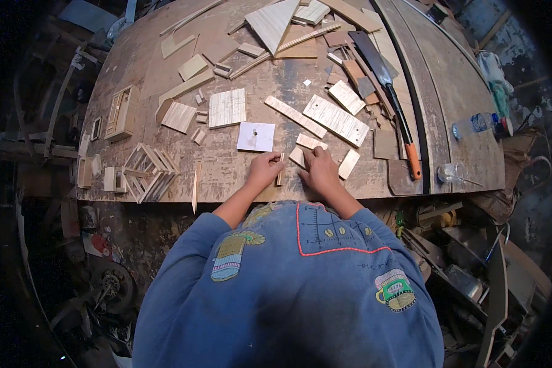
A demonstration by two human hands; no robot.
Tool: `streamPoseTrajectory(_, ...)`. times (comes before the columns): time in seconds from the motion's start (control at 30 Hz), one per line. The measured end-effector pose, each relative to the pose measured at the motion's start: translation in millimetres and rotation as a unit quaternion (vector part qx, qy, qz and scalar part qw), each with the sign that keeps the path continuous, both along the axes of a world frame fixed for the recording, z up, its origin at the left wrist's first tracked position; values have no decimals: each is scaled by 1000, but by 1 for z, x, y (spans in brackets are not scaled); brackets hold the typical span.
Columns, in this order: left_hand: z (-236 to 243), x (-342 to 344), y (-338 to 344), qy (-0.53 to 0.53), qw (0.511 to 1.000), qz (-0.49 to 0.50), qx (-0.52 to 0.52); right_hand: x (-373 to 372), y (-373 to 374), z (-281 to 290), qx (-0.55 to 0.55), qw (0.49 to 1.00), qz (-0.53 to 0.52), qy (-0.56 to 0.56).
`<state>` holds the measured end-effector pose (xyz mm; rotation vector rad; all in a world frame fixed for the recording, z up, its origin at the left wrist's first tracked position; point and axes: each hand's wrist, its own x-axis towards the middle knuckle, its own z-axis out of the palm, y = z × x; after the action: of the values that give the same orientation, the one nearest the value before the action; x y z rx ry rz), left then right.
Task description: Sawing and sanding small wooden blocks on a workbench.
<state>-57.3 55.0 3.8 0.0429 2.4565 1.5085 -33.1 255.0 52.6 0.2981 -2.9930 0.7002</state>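
My left hand (265, 170) rests at the front edge of the wooden workbench (227, 165), fingers curled against a thin wooden strip (281, 172) that stands between the two hands. Beside it, my right hand (319, 172) presses on a small pale wood piece (297, 157). A white square sheet (256, 137) with a small hole lies just beyond the left hand. Another small wood block (311, 141) and a short slat (348, 164) lie around the right hand.
Many wood offcuts and boards (335, 119) cover the bench. A handsaw with an orange handle (411, 156) lies to the right, near a plastic bottle (478, 124) and a clear glass (449, 173). A slatted wooden frame (148, 172) sits at the left front.
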Motion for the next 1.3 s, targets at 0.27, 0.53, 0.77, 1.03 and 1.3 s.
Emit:
streamPoseTrajectory(0.27, 25, 5, 18, -128, 959, 124, 220, -5, -3, 8, -275, 929, -39, -245)
streamPoseTrajectory(0.53, 29, -3, 35, -104, 972, 46, 205, -12, 47, -34, -409, 854, -87, -309)
streamPoseTrajectory(0.77, 20, -5, 35, 95, 995, -18, 24, 14, 30, 8, -91, 992, -27, -78)
streamPoseTrajectory(1.03, 45, -10, 42, 308, 887, -292, -181, 36, 33, -1, -111, 983, 15, -148)
streamPoseTrajectory(1.3, 46, 1, 23, 222, 936, -192, -192, -27, 75, -32, -233, 951, -108, -174)
